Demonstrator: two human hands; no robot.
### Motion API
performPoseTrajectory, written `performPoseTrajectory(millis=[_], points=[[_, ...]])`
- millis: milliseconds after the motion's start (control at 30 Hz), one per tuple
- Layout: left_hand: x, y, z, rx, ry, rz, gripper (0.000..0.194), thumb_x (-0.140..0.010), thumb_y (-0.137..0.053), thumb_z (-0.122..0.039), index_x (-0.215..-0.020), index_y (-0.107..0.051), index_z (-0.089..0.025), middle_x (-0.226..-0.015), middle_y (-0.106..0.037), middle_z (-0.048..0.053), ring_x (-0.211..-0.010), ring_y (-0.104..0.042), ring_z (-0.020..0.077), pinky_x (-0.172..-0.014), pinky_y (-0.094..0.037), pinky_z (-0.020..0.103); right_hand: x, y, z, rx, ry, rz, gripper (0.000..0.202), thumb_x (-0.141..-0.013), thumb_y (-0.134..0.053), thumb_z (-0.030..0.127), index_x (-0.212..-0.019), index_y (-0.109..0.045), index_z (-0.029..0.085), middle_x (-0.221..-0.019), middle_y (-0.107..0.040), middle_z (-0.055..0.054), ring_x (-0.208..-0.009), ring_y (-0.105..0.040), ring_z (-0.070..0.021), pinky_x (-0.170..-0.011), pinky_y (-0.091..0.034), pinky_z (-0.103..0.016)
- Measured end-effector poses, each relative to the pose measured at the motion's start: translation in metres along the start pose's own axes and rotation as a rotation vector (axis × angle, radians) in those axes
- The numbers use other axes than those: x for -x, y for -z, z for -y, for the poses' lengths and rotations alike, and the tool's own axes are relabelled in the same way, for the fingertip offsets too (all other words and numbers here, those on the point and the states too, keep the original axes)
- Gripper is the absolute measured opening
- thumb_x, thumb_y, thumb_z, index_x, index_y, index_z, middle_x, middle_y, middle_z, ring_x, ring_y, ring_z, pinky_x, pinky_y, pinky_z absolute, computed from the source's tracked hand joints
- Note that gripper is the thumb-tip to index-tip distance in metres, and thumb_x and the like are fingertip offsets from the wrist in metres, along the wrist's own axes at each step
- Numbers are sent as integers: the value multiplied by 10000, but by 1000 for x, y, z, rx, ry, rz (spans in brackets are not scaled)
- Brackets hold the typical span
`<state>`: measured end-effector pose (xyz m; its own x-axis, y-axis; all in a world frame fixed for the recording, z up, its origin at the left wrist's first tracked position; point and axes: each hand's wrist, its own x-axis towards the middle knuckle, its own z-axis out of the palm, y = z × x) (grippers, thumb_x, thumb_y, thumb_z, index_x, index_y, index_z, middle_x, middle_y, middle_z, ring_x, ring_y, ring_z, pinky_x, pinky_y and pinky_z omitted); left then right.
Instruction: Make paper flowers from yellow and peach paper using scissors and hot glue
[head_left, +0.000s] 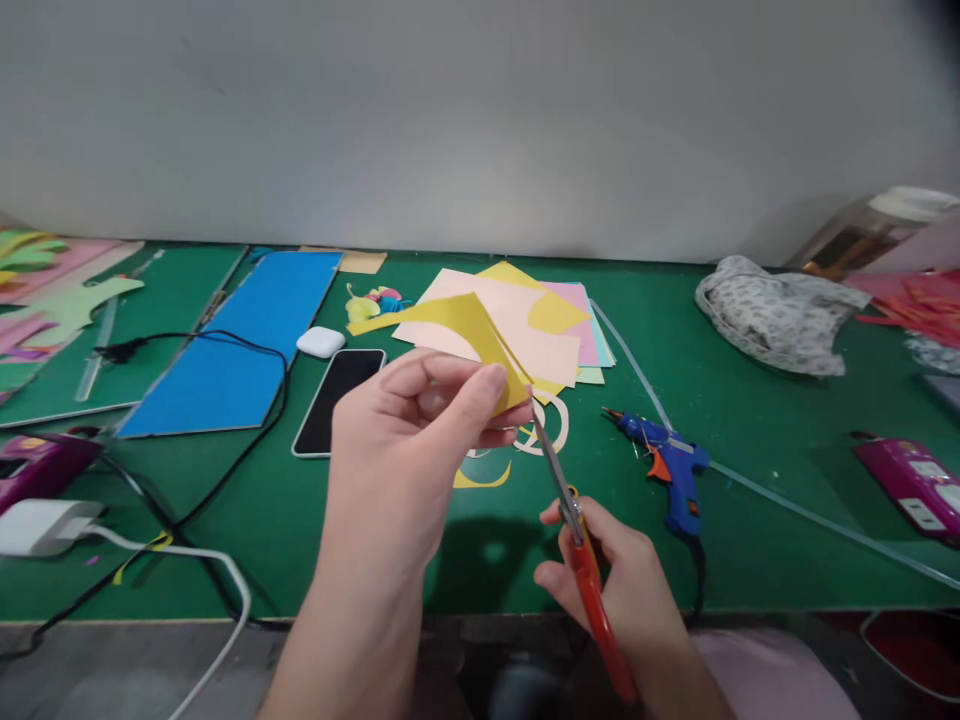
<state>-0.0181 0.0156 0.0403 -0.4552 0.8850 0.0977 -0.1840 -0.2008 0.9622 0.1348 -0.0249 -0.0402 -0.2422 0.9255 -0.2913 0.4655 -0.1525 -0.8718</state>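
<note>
My left hand (420, 440) pinches a piece of yellow paper (480, 335) between thumb and fingers, raised above the table. One side of the paper has a curved cut-out, and a narrow strip shows along its right edge. In my right hand (630, 570) are scissors (589, 575) with red handles, their blades pointing up at the paper's lower right corner. The blade tips look nearly together at the paper's edge. Behind the yellow sheet lies a stack of coloured paper (442, 285), pale pink on top. Curved paper scraps (484, 478) lie beneath my left hand.
A blue glue gun (679, 470) with a clear glue stick lies to the right, near a crumpled patterned cloth (780, 315). Leftward are a phone (322, 425), a white earbud case (321, 342), a blue board (247, 330), and black and white cables (232, 570).
</note>
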Motion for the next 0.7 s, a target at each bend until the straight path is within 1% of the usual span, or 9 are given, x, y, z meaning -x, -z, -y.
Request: performPoseTrajectory(millis=[100, 333, 467, 700], points=[[-1, 0, 0, -7, -12, 0, 127, -657, -701, -193, -581, -599, -188, -495, -612, -30, -488, -659, 170, -434, -557, 212, -1, 1, 0, 2, -6, 12, 373, -653, -668, 458, -866, -527, 186, -583, -365, 66, -507, -280, -91, -477, -282, -229], [-1, 1, 0, 10, -36, 12, 121, -656, -699, -162, -570, -615, -179, -500, -622, -24, -492, -662, 167, -458, -573, 211, -3, 0, 0, -34, -44, 53, 365, -647, -675, 437, -858, -537, 174, -578, -361, 68, -516, -292, -92, -483, -285, -227], [0, 2, -1, -15, -41, 23, 131, -661, -693, -159, -561, -610, -175, -535, -644, -12, -486, -655, 154, -472, -580, 219, -3, 1, 0, -35, -39, 60, 368, -644, -679, 436, -860, -540, 172, -574, -351, 71, -515, -285, -91, -478, -270, -227], [-3, 7, 0, -77, -45, 60, 141, -651, -712, -184, -548, -616, -180, -515, -617, -21, -477, -642, 139, -464, -575, 212, -3, 2, 2, -52, -63, 70, 351, -638, -691, 437, -827, -543, 181, -572, -365, 67, -514, -295, -91, -486, -284, -228]])
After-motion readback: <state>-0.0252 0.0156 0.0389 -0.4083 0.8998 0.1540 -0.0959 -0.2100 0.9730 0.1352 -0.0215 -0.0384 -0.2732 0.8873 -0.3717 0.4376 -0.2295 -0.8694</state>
